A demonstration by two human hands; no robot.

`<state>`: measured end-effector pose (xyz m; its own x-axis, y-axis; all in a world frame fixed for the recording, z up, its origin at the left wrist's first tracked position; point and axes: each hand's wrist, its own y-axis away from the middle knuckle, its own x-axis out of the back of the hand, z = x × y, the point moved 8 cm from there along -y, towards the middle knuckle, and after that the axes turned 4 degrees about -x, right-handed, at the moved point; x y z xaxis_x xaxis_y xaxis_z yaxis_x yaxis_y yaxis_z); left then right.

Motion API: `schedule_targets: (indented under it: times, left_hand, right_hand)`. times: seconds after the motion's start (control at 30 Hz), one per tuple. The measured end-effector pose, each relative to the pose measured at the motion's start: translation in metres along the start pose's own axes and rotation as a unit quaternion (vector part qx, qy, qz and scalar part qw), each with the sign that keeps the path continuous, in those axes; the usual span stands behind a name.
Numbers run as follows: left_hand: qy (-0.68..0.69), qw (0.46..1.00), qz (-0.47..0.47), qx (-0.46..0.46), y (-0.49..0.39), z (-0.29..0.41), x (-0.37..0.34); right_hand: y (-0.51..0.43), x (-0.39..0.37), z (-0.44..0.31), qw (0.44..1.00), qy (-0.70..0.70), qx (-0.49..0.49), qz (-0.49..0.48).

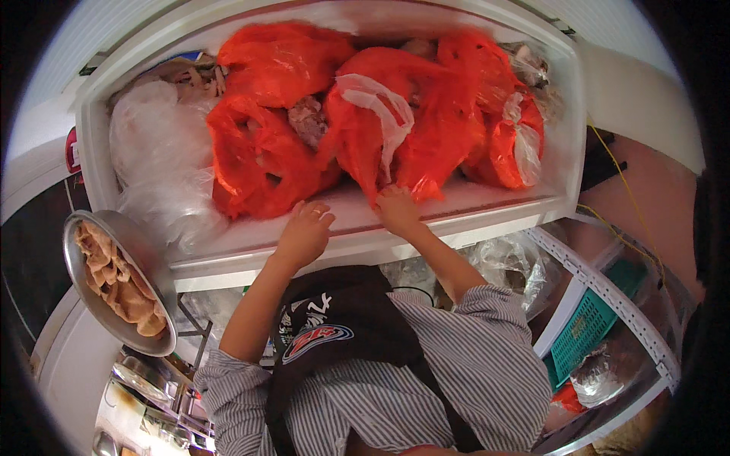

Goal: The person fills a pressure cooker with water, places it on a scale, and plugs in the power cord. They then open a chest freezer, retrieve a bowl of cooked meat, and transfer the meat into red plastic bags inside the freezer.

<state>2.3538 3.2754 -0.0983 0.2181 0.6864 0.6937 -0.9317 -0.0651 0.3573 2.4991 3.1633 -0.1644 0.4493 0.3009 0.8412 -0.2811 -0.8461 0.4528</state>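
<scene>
A white chest freezer (502, 214) lies before me, filled with bagged food. My right hand (398, 210) grips the lower edge of a large red plastic bag (439, 119) in the middle; its fingertips are partly hidden in the folds. A strip of whitish plastic film (379, 105) lies on that bag. Nothing is in my left hand (308, 228), which hovers at the freezer's front rim with its fingers apart. Just beyond it sits another red plastic bag (256, 165), with holes in its film. Between the two bags a frosty lump of frozen food (308, 121) shows.
Clear plastic bags (165, 142) fill the freezer's left end, and a knotted red bag (516, 142) sits at the right. A steel bowl (71, 251) of pale meat pieces (117, 279) tilts at the left front corner. A metal shelf rack (593, 279) holds a green plastic basket (584, 330).
</scene>
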Motion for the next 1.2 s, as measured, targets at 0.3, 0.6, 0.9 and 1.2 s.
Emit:
schedule_targets:
  times: [0.3,0.6,0.9,1.2]
  left_hand:
    - [-0.083,0.989,-0.052,-0.112,-0.089,0.044,0.012]
    - [-0.170,0.973,-0.109,-0.112,-0.115,0.035,-0.023]
    - [-0.203,0.959,-0.185,-0.064,-0.114,0.020,-0.037]
    - [-0.145,0.983,-0.104,-0.039,-0.098,0.013,-0.024]
  right_hand:
    - [0.004,0.011,-0.014,0.999,-0.024,-0.027,-0.014]
    - [-0.005,0.027,0.005,0.995,0.015,0.045,-0.087]
    - [-0.001,0.024,0.044,0.974,0.167,0.048,-0.144]
    - [-0.011,0.043,0.040,0.990,0.101,-0.009,-0.096]
